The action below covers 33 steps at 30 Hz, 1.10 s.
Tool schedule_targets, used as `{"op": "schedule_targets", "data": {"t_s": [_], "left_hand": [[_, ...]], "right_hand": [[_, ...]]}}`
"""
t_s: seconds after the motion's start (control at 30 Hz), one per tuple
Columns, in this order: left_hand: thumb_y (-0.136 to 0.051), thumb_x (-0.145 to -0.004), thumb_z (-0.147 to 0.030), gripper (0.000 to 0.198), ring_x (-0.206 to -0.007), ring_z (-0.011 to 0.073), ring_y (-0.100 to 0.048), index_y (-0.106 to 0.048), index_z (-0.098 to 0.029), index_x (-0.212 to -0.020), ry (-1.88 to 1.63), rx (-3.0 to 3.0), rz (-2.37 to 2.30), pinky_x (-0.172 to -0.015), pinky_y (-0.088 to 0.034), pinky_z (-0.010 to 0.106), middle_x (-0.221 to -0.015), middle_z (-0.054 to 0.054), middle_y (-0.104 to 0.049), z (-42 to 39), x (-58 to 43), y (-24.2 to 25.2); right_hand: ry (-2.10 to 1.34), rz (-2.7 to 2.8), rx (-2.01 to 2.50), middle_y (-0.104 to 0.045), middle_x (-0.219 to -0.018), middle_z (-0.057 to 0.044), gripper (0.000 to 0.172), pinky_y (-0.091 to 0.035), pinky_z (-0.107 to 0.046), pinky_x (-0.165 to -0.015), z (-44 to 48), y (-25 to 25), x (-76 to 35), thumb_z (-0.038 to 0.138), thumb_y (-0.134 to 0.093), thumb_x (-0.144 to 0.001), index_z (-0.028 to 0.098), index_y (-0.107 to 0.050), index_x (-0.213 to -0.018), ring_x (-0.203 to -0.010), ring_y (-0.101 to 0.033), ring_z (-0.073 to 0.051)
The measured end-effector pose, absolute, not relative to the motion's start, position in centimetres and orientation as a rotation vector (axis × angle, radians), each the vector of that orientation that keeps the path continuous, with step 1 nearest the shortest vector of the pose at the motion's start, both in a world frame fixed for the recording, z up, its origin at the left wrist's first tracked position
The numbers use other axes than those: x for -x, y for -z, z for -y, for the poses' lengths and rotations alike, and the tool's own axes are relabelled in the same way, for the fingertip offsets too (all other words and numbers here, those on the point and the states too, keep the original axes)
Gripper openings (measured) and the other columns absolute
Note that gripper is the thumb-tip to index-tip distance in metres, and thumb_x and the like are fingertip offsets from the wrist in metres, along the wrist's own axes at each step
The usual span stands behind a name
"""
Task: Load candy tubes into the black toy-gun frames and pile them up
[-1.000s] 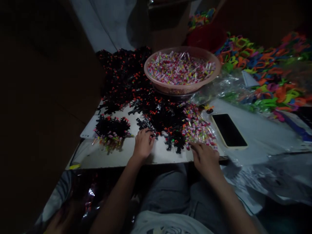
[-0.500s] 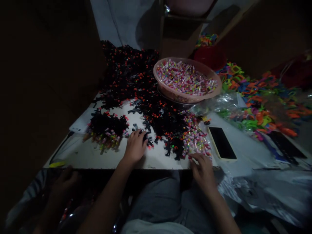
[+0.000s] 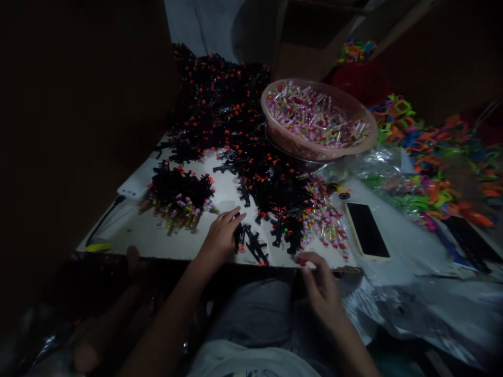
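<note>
Two black toy guns now lie singled out near the bench's front edge, beside the loosely curled left hand, whose hold I cannot tell, while the right hand pinches a small red-and-white piece, leaving both kinds separated from their piles.

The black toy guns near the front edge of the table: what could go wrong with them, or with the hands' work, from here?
Some black toy guns lie at the front edge of the table, close to the left hand, so a careless sweep might push them off.
The right hand seems to pinch a small red piece right by that edge; if it slips, it could fall.
</note>
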<state>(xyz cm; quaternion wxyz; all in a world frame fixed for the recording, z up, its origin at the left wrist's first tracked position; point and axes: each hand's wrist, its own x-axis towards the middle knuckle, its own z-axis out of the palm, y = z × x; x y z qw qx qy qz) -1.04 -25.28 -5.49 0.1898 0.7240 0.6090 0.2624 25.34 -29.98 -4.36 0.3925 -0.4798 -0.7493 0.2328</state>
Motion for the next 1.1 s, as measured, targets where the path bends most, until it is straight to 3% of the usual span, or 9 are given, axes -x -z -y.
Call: {"op": "schedule_targets", "data": {"t_s": [0.2,0.43,0.53,0.63,0.77,0.87,1.0,1.1], "left_hand": [[-0.047,-0.076,-0.003,0.056,-0.122,0.025,-0.045,-0.054,-0.019,-0.128,-0.584,-2.172,-1.623,-0.103,-0.037,0.043,-0.13,0.009,-0.057,25.2,1.7,5.6],[-0.05,-0.079,-0.004,0.041,-0.096,0.0243,-0.052,-0.062,-0.016,-0.116,-0.565,-2.227,-1.722,-0.088,-0.044,0.038,-0.112,0.01,-0.065,27.4,3.4,4.2],[-0.056,-0.078,-0.008,0.038,-0.094,0.025,-0.051,-0.063,-0.017,-0.114,-0.571,-2.13,-1.767,-0.086,-0.044,0.039,-0.105,0.01,-0.065,28.1,3.7,3.9],[-0.064,-0.075,-0.014,0.038,-0.09,0.0239,-0.053,-0.063,-0.018,-0.113,-0.697,-1.959,-1.775,-0.082,-0.043,0.036,-0.092,0.007,-0.065,28.5,3.7,4.0],[-0.068,-0.074,-0.029,0.016,-0.08,0.0197,-0.057,-0.069,-0.018,-0.085,-0.947,-1.5,-1.671,-0.074,-0.044,0.031,-0.082,0.004,-0.063,29.0,2.4,3.8],[-0.071,-0.071,-0.037,0.029,-0.078,0.0182,-0.061,-0.066,-0.017,-0.091,-1.049,-0.997,-1.411,-0.073,-0.047,0.029,-0.082,0.003,-0.066,29.8,0.1,3.5],[-0.08,-0.062,-0.032,0.046,-0.083,0.0183,-0.065,-0.064,-0.019,-0.104,-1.088,-0.573,-1.039,-0.081,-0.048,0.031,-0.084,0.003,-0.069,30.9,-3.0,3.4],[-0.084,-0.057,-0.027,0.043,-0.081,0.0171,-0.065,-0.067,-0.017,-0.095,-1.155,-0.485,-1.009,-0.081,-0.048,0.028,-0.082,0.003,-0.071,31.2,-4.5,3.5]], "right_hand": [[-0.721,2.433,0.977,-0.06,-0.125,-0.01,0.02,-0.034,-0.053,-0.102,31.2,3.3,-21.5,0.012,-0.042,-0.089,0.021,-0.051,-0.104,-0.119,-0.053,-0.023],[-0.698,2.403,1.113,-0.058,-0.128,-0.013,0.018,-0.029,-0.057,-0.104,30.0,4.2,-21.3,0.012,-0.04,-0.091,0.019,-0.049,-0.105,-0.127,-0.046,-0.025],[-0.69,2.363,1.078,-0.056,-0.131,-0.013,0.017,-0.027,-0.057,-0.105,29.4,4.3,-21.3,0.012,-0.041,-0.091,0.019,-0.049,-0.104,-0.129,-0.043,-0.025],[-0.725,2.258,1.042,-0.057,-0.129,-0.011,0.017,-0.029,-0.053,-0.106,29.5,4.2,-21.2,0.014,-0.041,-0.092,0.021,-0.049,-0.105,-0.125,-0.047,-0.023],[-0.83,2.078,1.041,-0.065,-0.106,-0.007,0.015,-0.046,-0.035,-0.089,30.4,4.1,-21.2,0.019,-0.043,-0.092,0.022,-0.051,-0.105,-0.101,-0.06,-0.019],[-0.892,1.984,1.082,-0.065,-0.093,-0.004,0.013,-0.048,-0.029,-0.08,31.1,4.2,-21.0,0.021,-0.044,-0.092,0.022,-0.053,-0.102,-0.089,-0.061,-0.017],[-1.055,1.806,1.138,-0.064,-0.097,-0.005,0.014,-0.049,-0.028,-0.081,31.6,4.4,-20.4,0.025,-0.044,-0.092,0.022,-0.052,-0.104,-0.09,-0.061,-0.016],[-1.155,1.639,1.184,-0.063,-0.101,-0.005,0.017,-0.049,-0.029,-0.083,31.7,4.7,-20.3,0.027,-0.047,-0.092,0.022,-0.05,-0.108,-0.093,-0.062,-0.016]]}}
